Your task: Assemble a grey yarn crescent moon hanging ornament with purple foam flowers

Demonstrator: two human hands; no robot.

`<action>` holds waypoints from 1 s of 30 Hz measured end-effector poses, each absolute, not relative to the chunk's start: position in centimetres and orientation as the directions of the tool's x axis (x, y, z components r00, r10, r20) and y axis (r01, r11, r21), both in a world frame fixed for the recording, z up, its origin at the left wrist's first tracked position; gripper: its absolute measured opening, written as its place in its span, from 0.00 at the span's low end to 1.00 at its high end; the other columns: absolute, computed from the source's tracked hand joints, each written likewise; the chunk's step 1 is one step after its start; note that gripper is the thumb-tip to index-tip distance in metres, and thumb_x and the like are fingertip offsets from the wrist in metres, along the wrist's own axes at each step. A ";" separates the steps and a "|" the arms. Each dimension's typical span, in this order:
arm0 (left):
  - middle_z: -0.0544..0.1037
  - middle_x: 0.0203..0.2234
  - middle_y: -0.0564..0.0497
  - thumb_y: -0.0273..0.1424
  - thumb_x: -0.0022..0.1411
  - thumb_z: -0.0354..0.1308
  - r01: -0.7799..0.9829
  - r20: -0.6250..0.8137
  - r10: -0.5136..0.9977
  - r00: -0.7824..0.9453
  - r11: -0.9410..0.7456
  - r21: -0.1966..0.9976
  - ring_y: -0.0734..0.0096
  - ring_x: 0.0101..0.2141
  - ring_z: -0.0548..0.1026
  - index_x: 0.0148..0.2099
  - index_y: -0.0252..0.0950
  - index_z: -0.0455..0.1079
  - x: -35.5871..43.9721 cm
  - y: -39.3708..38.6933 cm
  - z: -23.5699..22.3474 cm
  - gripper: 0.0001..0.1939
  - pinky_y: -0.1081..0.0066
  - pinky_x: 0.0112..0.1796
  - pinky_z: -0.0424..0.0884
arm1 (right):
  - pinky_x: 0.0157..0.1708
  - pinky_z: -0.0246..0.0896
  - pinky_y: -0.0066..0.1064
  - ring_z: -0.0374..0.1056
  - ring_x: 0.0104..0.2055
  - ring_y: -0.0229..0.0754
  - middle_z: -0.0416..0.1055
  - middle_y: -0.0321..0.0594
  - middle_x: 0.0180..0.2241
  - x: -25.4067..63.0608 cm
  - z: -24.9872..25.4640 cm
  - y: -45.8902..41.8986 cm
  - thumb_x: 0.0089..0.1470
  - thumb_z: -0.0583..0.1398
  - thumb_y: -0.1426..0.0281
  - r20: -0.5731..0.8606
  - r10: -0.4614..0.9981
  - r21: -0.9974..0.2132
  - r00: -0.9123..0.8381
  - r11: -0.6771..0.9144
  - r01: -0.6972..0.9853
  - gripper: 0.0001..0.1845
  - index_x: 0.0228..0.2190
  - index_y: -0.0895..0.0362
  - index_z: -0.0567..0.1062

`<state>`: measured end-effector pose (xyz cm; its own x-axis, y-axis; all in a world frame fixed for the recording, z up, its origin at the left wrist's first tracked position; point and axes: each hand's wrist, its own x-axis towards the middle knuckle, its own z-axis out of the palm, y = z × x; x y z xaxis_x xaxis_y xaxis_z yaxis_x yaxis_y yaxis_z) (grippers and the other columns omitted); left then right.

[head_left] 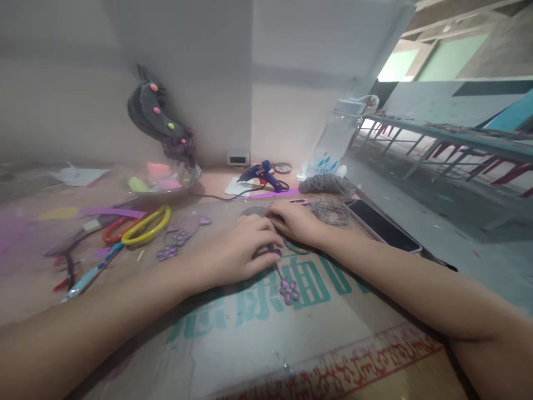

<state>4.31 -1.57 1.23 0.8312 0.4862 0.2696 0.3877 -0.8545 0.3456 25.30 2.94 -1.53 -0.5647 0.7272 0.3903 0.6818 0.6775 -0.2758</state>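
Observation:
My left hand (245, 247) is closed, its fingers curled round a grey cord (277, 269). From that cord a small grey flower with purple petals (289, 290) lies on the board just below the fingertips. My right hand (295, 222) touches the left at the fingers and is closed too; what it pinches is hidden. Grey yarn (300, 248) loops out beneath it. Left of my hands lie matching flowers (167, 253) and a purple heart (205, 220) on thin grey strands. A grey rounded piece (253, 211) shows partly behind my left hand.
Scissors with yellow handles (146, 226), a blue pen (95, 272) and a bowl (166, 186) are at left. Behind stand a blue glue gun (266, 175), small clock (238, 159) and water bottle (337, 136). Grey yarn (331, 212) and a phone (383, 225) lie at right.

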 end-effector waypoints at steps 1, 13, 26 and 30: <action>0.74 0.43 0.46 0.37 0.68 0.52 0.423 0.288 0.516 0.807 -0.845 0.328 0.59 0.48 0.69 0.47 0.40 0.74 4.2 -1.1 1.1 0.12 0.59 0.50 0.66 | 0.37 0.59 0.29 0.68 0.36 0.40 0.75 0.41 0.35 25.3 -1.5 2.9 0.60 0.58 0.72 0.386 0.729 -0.275 -0.566 0.676 0.683 0.07 0.37 0.58 0.76; 0.75 0.36 0.45 0.27 0.63 0.52 0.594 0.431 0.597 0.677 -0.788 0.159 0.59 0.42 0.71 0.42 0.36 0.76 3.6 1.3 -0.9 0.11 0.60 0.44 0.68 | 0.38 0.58 0.29 0.68 0.37 0.41 0.75 0.41 0.35 25.3 -1.6 3.1 0.59 0.58 0.73 0.397 0.714 -0.260 -0.576 0.690 0.676 0.05 0.36 0.58 0.76; 0.76 0.39 0.45 0.30 0.67 0.49 0.508 0.423 0.505 0.753 -0.854 0.115 0.60 0.42 0.71 0.48 0.39 0.77 3.7 1.0 -0.9 0.15 0.60 0.45 0.67 | 0.37 0.59 0.30 0.68 0.36 0.41 0.74 0.42 0.35 25.3 -1.3 2.7 0.59 0.58 0.72 0.381 0.731 -0.279 -0.566 0.675 0.684 0.05 0.36 0.59 0.75; 0.76 0.39 0.46 0.29 0.66 0.51 0.504 0.402 0.503 0.765 -0.856 0.113 0.60 0.43 0.72 0.46 0.40 0.77 3.7 0.9 -0.8 0.14 0.60 0.46 0.67 | 0.37 0.59 0.30 0.68 0.37 0.41 0.75 0.42 0.35 25.3 -1.4 2.8 0.59 0.58 0.72 0.386 0.729 -0.274 -0.566 0.676 0.684 0.06 0.37 0.58 0.75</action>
<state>3.73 0.94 -0.79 0.7650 0.5029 0.4024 0.5037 -0.8565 0.1128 25.25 2.78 -1.43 -0.5656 0.7286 0.3863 0.6838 0.6762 -0.2741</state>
